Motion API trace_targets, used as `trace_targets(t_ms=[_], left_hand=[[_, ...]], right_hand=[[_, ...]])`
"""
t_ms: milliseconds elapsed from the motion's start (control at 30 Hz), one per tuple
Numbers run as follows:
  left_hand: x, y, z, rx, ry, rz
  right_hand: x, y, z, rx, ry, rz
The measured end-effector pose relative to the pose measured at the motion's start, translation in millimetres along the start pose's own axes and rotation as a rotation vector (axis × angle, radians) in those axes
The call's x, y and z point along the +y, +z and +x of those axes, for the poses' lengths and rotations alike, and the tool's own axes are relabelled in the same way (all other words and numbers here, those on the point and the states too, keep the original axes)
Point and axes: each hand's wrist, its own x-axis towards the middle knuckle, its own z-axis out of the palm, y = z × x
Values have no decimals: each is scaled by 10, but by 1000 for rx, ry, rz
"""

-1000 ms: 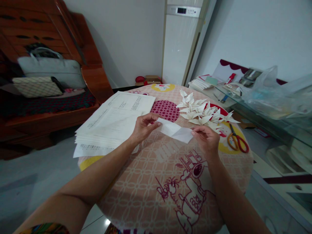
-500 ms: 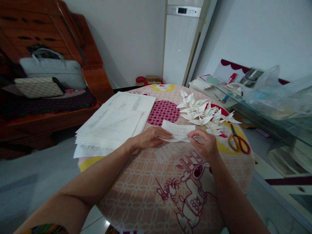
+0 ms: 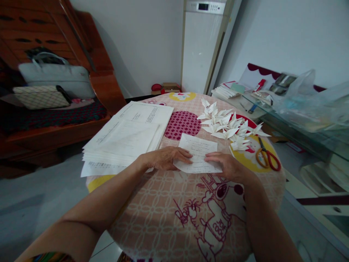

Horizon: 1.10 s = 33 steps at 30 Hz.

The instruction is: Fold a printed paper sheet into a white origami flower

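Note:
A small squarish sheet of printed paper (image 3: 200, 145) lies spread on the cloth-covered table in front of me, with a crease across it. My left hand (image 3: 170, 158) rests on its left side, fingers stretched over the print. From the other side, my right hand (image 3: 233, 166) lays its extended fingers on the paper, the thumb near the lower right corner. Both hands look open and press on the sheet. Just beyond my right hand is a cluster of several folded white paper cranes (image 3: 223, 123). Scissors (image 3: 267, 156) with orange and red handles lie right of them.
A stack of printed paper (image 3: 109, 142) stands left of my left hand. The patterned tablecloth (image 3: 163, 211) covers the round table. At the right, a glass-topped stand (image 3: 308, 134) holds plastic bags (image 3: 302, 98). Bags lie on a wooden seat (image 3: 100, 83) at the left.
The paper has gone from folded and pinched between both hands to spread flatter, showing more print toward me. My fingers have shifted from its edges onto its surface.

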Motion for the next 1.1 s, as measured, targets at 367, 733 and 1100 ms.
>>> trace_targets(t_ms=[367,733,1100], left_hand=[[-172,-65,-70,32,7,-189],[-175,-94,-89,46,-25,-256],[-260,-45,-85,53,-20,-213]], right_hand=[[52,-62,-83,-88,-55,50],[28,-79,-40,-93,-17,144],[35,-67,-22,-121,-41,132]])
